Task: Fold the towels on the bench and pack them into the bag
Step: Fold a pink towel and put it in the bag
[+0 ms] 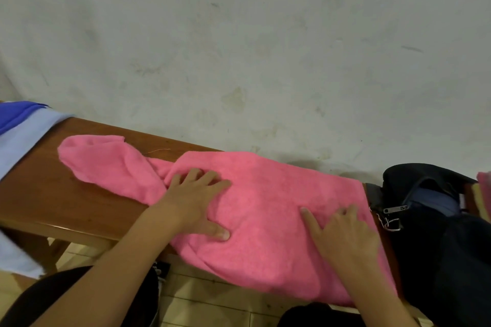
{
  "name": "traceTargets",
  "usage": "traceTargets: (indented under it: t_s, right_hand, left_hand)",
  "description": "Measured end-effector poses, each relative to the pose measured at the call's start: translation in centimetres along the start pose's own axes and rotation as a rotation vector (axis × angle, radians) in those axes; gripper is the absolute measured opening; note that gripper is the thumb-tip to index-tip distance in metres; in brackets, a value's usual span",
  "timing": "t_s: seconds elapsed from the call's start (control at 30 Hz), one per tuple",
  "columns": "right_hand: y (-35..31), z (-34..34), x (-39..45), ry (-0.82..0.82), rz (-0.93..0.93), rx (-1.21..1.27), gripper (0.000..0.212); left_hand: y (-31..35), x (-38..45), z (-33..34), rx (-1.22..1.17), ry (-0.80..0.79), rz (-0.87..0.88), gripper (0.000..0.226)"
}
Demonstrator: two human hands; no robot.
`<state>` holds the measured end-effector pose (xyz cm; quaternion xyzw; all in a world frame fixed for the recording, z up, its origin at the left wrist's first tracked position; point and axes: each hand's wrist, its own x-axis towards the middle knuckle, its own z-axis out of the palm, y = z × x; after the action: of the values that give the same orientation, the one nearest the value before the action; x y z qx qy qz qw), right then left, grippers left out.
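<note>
A pink towel (268, 194) lies spread along the brown wooden bench (53, 199), its left end bunched and its near edge hanging over the front. My left hand (198, 199) presses flat on the towel's middle-left with fingers spread. My right hand (342, 233) lies flat on the towel's right part, fingers straight. A dark bag (435, 220) with a zipper pull stands open at the bench's right end, touching the towel's right edge.
A light blue and dark blue cloth (21, 135) drapes over the bench's left end. A pink and yellowish cloth edge (485, 194) shows at the far right. A stained pale wall (239, 48) runs behind the bench. Tiled floor and my dark-clad knees lie below.
</note>
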<state>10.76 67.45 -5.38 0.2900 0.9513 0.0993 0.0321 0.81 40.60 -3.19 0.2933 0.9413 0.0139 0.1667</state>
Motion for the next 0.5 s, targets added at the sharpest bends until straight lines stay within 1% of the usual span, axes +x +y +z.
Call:
traceTargets:
  t_s: [0.07,0.1,0.17,0.23,0.3,0.37,0.4,0.43,0.47,0.5]
  right_hand:
    - [-0.1,-0.4,-0.3,0.019,0.009,0.003,0.097]
    - [-0.2,-0.5,-0.3,0.055,-0.015,0.02,0.093]
    - [-1.2,-0.5,-0.5,0.145,-0.139,0.107,0.081]
    - [-2.9,-0.3,-0.9,0.2,-0.332,0.307,0.071]
    - [-4.9,0.1,-1.3,0.242,-0.517,0.475,0.061]
    - [-6.9,0.2,-1.4,0.264,-0.665,0.554,0.053]
    - [-7.7,0.1,-1.4,0.253,-0.718,0.588,0.051]
    - [-8.6,0.0,-1.3,0.245,-0.764,0.611,0.049]
    - [-9.3,-0.1,-1.2,0.253,-0.808,0.622,0.046]
    - [-10.0,-0.3,-1.2,0.262,-0.848,0.624,0.044]
  left_hand:
    - [0.2,0.6,0.3,-0.024,-0.02,0.057,0.105]
    - [0.3,0.8,0.5,-0.044,-0.028,0.084,0.105]
    - [0.4,1.0,1.3,-0.091,-0.021,0.141,0.107]
    - [0.4,0.9,2.3,-0.18,0.038,0.198,0.101]
    - [0.3,0.7,3.3,-0.342,0.139,0.251,0.088]
    - [-0.1,-0.3,3.7,-0.493,0.288,0.269,0.066]
    - [-0.5,-0.9,3.8,-0.502,0.383,0.264,0.054]
    - [-1.2,-1.5,3.7,-0.461,0.477,0.249,0.045]
    - [-2.1,-2.0,3.6,-0.392,0.56,0.224,0.042]
    - [-3.1,-2.4,3.6,-0.313,0.622,0.187,0.045]
